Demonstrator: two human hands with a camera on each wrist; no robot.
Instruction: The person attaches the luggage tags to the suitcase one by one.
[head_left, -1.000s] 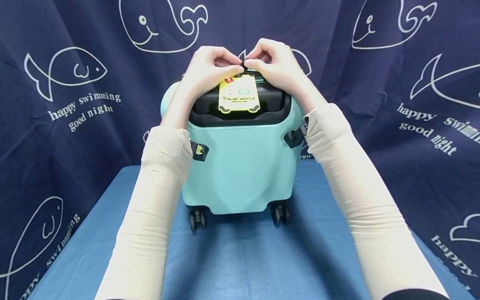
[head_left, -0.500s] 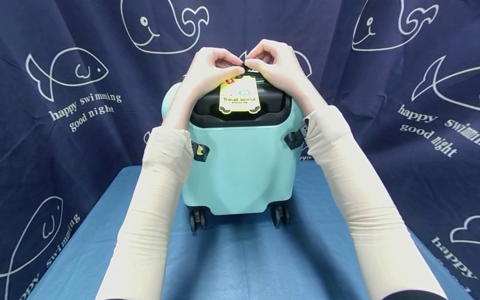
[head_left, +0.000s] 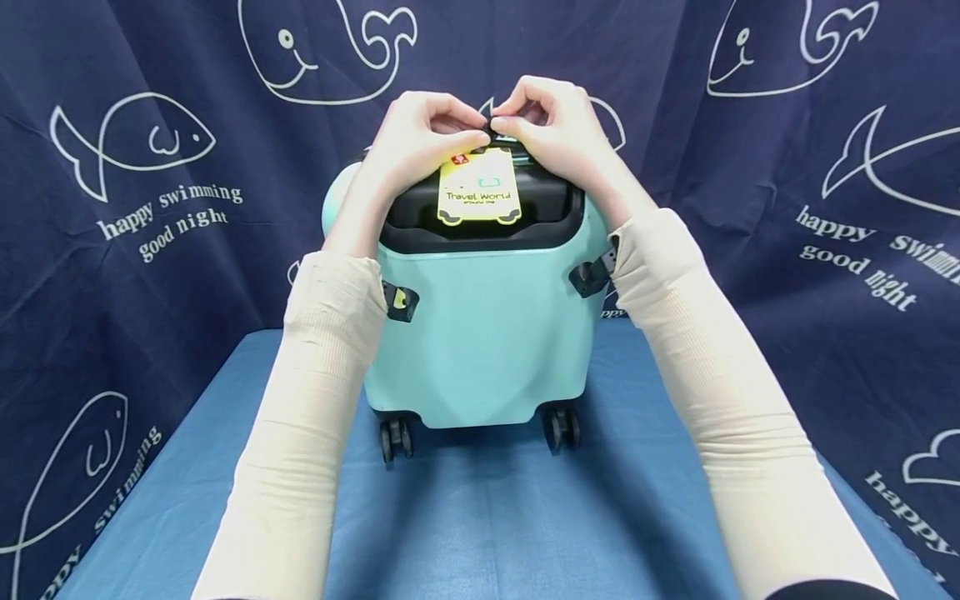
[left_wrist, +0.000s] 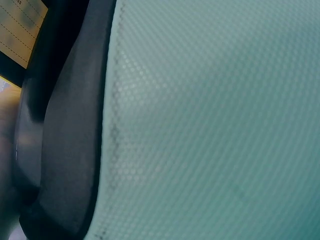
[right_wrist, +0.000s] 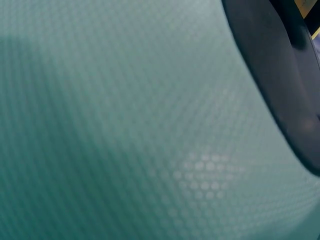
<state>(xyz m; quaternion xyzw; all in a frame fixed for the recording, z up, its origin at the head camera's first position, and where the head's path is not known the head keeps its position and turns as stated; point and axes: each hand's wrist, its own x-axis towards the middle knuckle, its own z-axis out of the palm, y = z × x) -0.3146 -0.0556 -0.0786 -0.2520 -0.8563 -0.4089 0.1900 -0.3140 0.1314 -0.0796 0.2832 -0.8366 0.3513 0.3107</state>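
Note:
A mint-green suitcase (head_left: 480,333) stands upright on its wheels, with a black recessed panel (head_left: 412,237) at its top. Against that panel hangs a yellow luggage tag (head_left: 478,190) printed "Travel World". Above the tag, my left hand (head_left: 415,140) and right hand (head_left: 557,127) meet, thumbs and fingertips pinching a small black strap (head_left: 491,132) at the suitcase handle. Fingertips hide most of the strap, so whether it is fastened cannot be told. The left wrist view shows the textured shell (left_wrist: 210,120) and the tag's lined face (left_wrist: 21,30); the right wrist view mostly shows shell (right_wrist: 130,120).
A blue cloth (head_left: 487,517) covers the table under the suitcase. Behind and at both sides hangs a navy curtain (head_left: 247,142) with white whale and fish drawings. Black wheels (head_left: 561,427) show at the suitcase's lower corners. Black wrist cameras (head_left: 400,302) sit at both cuffs.

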